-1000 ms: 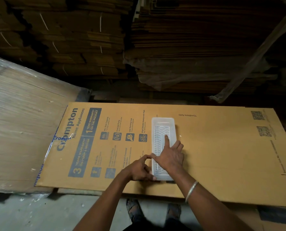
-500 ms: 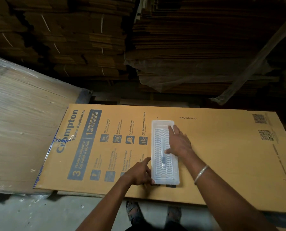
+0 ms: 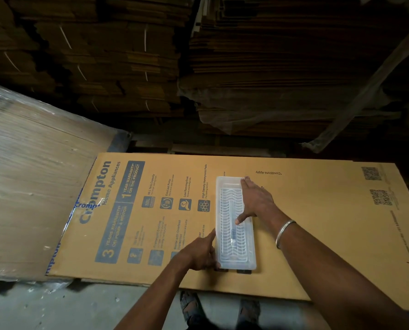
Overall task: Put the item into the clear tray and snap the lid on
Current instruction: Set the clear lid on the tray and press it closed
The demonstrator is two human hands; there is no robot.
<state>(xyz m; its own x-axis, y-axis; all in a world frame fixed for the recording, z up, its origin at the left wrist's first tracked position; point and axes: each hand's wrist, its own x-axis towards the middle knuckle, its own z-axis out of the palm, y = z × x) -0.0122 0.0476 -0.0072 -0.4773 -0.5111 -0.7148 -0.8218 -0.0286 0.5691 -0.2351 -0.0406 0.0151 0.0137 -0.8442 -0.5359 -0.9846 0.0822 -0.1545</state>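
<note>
A long clear tray (image 3: 229, 206) with a ribbed clear lid on top lies lengthwise on a flat printed carton sheet (image 3: 317, 222). A small dark item (image 3: 233, 234) shows through the lid near the tray's near half. My right hand (image 3: 256, 201) lies flat along the tray's right edge, fingers reaching the far corner and thumb pressing on the lid. My left hand (image 3: 201, 253) rests against the tray's near left side, fingers curled at its edge, index finger along the wall.
The carton sheet is a yellow-brown Crompton box laid flat. A plastic-wrapped stack of board (image 3: 32, 186) slopes at the left. Tall piles of flattened cartons (image 3: 270, 67) rise behind. My sandalled feet (image 3: 194, 308) stand on the concrete floor below the sheet's near edge.
My right hand has slid from the tray's near end up along its right edge to the far corner. My left hand stays at the near left side.
</note>
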